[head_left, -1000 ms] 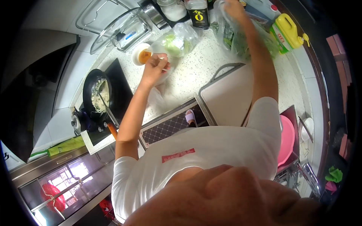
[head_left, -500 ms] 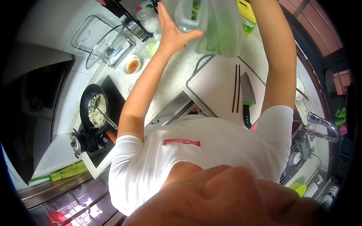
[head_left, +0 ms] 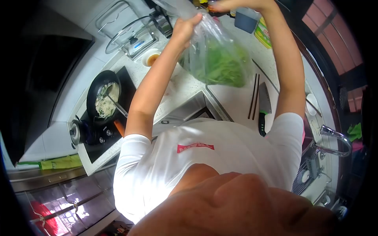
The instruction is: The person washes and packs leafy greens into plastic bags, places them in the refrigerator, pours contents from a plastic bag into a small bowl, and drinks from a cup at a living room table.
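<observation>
The fingers of the left hand (head_left: 186,30) are closed around the gathered upper part of a clear plastic bag (head_left: 202,37), with the thumb side uppermost. The fingers of the right hand (head_left: 225,5) are blurred at the top edge of the view, near some bottles; they seem to point leftward, but whether they are open or closed cannot be told. The left forearm slants up and inward from a bent elbow; the right arm reaches farther up, bent at the elbow, its forearm turned in toward the bag.

Leafy greens (head_left: 224,67) fill the lower part of the bag, which hangs between the two arms and hides the upper part of a cutting board (head_left: 232,101). On the board, a pair of chopsticks (head_left: 254,96) lies beside a knife (head_left: 265,98), and the right arm passes close to the blade. Behind the right forearm stand a dark blue container (head_left: 247,20) and a yellow bottle (head_left: 262,34). To the left, a bowl (head_left: 145,59) holds orange-brown liquid, and a spatula (head_left: 119,107) rests in a pan (head_left: 93,98) of pale food with green bits.
</observation>
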The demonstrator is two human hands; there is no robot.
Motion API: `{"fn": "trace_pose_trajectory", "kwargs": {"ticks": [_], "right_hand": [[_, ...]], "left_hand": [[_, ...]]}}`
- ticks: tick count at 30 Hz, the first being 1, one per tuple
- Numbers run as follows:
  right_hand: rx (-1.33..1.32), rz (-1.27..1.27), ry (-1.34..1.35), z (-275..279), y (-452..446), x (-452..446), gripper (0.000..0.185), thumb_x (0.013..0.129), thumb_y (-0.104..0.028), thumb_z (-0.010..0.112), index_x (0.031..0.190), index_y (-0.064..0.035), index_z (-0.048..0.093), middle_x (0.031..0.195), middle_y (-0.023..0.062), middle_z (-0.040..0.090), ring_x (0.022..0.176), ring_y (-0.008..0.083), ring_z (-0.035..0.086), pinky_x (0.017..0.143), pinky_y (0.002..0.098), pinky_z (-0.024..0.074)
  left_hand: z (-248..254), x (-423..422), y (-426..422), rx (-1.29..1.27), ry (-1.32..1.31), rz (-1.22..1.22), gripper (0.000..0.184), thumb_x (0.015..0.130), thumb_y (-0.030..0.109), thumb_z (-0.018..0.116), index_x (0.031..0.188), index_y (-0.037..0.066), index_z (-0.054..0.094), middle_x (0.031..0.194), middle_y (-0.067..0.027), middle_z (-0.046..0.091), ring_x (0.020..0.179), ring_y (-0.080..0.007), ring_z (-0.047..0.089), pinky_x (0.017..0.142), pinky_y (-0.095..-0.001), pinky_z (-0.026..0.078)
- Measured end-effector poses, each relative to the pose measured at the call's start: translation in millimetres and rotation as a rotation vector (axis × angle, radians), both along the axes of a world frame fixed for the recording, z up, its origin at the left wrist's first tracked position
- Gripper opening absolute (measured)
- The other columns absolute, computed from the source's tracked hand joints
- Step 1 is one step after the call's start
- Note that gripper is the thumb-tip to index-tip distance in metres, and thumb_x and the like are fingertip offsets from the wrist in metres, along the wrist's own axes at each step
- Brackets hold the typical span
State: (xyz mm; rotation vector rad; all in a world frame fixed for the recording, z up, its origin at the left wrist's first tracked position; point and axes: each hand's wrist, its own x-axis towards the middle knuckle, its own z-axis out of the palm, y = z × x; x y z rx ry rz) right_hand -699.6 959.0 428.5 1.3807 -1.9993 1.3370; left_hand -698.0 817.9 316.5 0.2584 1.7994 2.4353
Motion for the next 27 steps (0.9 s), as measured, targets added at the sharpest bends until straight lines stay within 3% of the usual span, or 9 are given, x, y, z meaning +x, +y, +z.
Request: {"fn": "trace_pose_trajectory", "kwargs": {"ticks": [6,7,8,10,14,15,20,24,27], "right_hand": [[0.156,-0.198,-0.297,-109,14,2,0.036,0.067,-0.007,0.067,0.101,0.0025,0.058,0.095,0.0078,0.063,0.087,0.0214,0.060,0.084,0.0321,0.0447],[0.115,-0.246,-0.460,-118,11,-2,0.034,0.068,-0.004,0.066,0.100,0.0019,0.058,0.095,0.0075,0.063,0.086,0.0200,0.060,0.083,0.0312,0.0451],[-0.005,-0.235,-0.538,-124,14,-7,0.032,0.069,-0.002,0.064,0.100,0.0013,0.058,0.094,0.0074,0.063,0.085,0.0187,0.060,0.082,0.0303,0.0454],[-0.251,-0.198,-0.679,-131,19,-20,0.028,0.070,0.003,0.062,0.099,0.0000,0.059,0.092,0.0074,0.063,0.085,0.0160,0.059,0.079,0.0287,0.0461],[-0.402,-0.135,-0.792,-136,9,-32,0.022,0.072,0.000,0.058,0.095,0.0012,0.060,0.090,0.0076,0.063,0.082,0.0152,0.059,0.074,0.0279,0.0467],[-0.322,-0.207,-0.748,-135,-4,-31,0.023,0.073,-0.002,0.058,0.095,0.0012,0.060,0.089,0.0075,0.063,0.082,0.0152,0.059,0.074,0.0278,0.0467],[0.411,-0.615,-0.157,-110,-39,-25,0.025,0.069,-0.008,0.056,0.094,-0.0040,0.063,0.095,0.0141,0.063,0.087,0.0267,0.060,0.076,0.0341,0.0463],[0.890,-0.731,0.204,-83,-53,2,0.031,0.066,-0.014,0.062,0.095,-0.0019,0.062,0.116,0.0191,0.053,0.104,0.0331,0.052,0.084,0.0379,0.0429],[0.998,-0.568,0.147,-58,-46,9,0.032,0.069,-0.017,0.063,0.094,0.0028,0.062,0.122,0.0197,0.048,0.110,0.0295,0.049,0.090,0.0392,0.0403]], "left_hand": [[14,-12,14,0.158,0.088,-0.142,0.051,0.081,0.030,0.062,0.116,-0.004,0.047,0.104,-0.0133,0.056,0.090,-0.0194,0.056,0.078,-0.0314,0.046],[22,-11,11,-0.136,0.153,-0.129,0.032,0.083,0.027,0.060,0.100,0.000,0.058,0.085,-0.0071,0.060,0.069,-0.0152,0.056,0.060,-0.0284,0.047],[29,-7,14,0.139,0.117,-0.196,0.037,0.083,0.027,0.062,0.107,0.000,0.054,0.084,-0.0048,0.059,0.069,-0.0132,0.056,0.059,-0.0259,0.047],[39,-15,-8,-0.240,0.559,-0.081,0.046,0.082,0.025,0.063,0.117,0.001,0.047,0.085,-0.0050,0.059,0.072,-0.0147,0.057,0.061,-0.0262,0.047],[24,-33,-71,-1.094,1.017,-0.156,0.094,0.053,0.038,0.080,0.128,0.003,0.036,0.123,-0.0206,0.042,0.115,-0.0317,0.041,0.098,-0.0374,0.033],[3,-31,-62,-1.174,0.958,-0.276,0.095,0.053,0.043,0.081,0.126,0.000,0.039,0.125,-0.0189,0.044,0.116,-0.0283,0.042,0.099,-0.0358,0.032],[-49,-13,-12,-0.350,0.176,-0.423,0.061,0.075,0.026,0.070,0.122,-0.004,0.044,0.123,-0.0102,0.049,0.112,-0.0201,0.047,0.096,-0.0322,0.037],[-64,-8,25,-0.074,0.517,-0.178,0.047,0.081,0.016,0.063,0.122,0.001,0.046,0.118,-0.0067,0.051,0.106,-0.0173,0.049,0.092,-0.0289,0.039],[-73,-14,31,-0.161,0.200,-0.180,0.031,0.084,0.011,0.057,0.114,0.004,0.055,0.110,-0.0055,0.056,0.102,-0.0155,0.050,0.092,-0.0304,0.039]]}}
